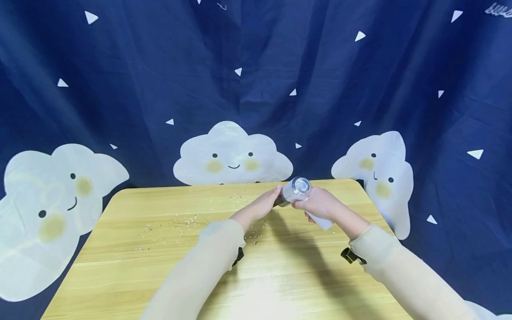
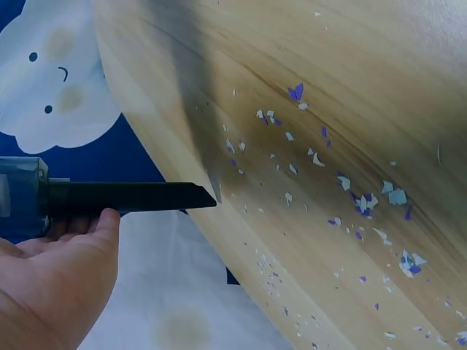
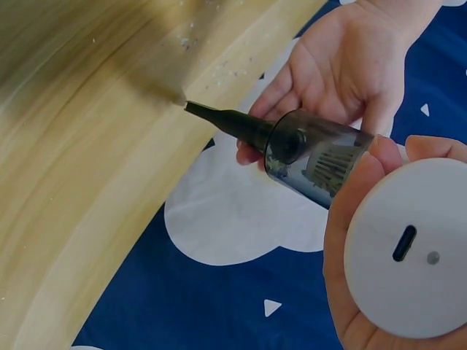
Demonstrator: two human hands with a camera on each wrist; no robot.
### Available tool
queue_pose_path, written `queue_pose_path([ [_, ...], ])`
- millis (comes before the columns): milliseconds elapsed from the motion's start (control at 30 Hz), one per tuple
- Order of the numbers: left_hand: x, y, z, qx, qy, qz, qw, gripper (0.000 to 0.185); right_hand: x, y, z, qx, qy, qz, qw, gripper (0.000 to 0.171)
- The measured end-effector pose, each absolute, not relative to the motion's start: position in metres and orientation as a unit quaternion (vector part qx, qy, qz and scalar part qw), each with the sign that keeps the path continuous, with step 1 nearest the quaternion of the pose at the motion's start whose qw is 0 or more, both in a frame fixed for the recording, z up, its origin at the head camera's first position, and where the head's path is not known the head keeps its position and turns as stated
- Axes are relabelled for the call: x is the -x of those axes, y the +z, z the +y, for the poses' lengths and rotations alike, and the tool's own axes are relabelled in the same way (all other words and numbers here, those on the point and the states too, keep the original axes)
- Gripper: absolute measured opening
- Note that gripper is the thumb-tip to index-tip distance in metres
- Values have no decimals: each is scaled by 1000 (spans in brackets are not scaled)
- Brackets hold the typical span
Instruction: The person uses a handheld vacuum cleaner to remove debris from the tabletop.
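- Right hand (image 3: pixel 379 240) wraps its fingers round the white body of the vacuum (image 3: pixel 321 164), held above the table (image 1: pixel 160 266).
- Left hand (image 3: pixel 343 65) cups the clear dust cup from below, fingers loosely curved against it.
- Black nozzle (image 2: pixel 131 197) points at the table's far edge, beside the scraps (image 2: pixel 357 197).
- Best keep the nozzle low and sweep slowly across the scraps, the left hand steadying.

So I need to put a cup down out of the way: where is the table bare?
The near half of the table, between the sleeves and the front edge, is bare. Scraps litter the far left, and both hands hold the handheld vacuum at the far middle.
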State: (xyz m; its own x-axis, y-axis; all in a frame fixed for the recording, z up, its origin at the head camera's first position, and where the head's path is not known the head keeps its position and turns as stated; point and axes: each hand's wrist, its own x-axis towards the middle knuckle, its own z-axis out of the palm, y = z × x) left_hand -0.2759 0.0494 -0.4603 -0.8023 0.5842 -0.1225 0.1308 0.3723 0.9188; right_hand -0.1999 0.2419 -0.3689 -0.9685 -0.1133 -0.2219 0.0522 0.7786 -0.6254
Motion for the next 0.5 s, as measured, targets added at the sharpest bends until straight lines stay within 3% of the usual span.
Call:
queue_pose_path([
  [500, 274, -461, 55, -227, 508, 800, 226, 80, 196, -369, 246, 6, -325, 937, 129, 29],
])
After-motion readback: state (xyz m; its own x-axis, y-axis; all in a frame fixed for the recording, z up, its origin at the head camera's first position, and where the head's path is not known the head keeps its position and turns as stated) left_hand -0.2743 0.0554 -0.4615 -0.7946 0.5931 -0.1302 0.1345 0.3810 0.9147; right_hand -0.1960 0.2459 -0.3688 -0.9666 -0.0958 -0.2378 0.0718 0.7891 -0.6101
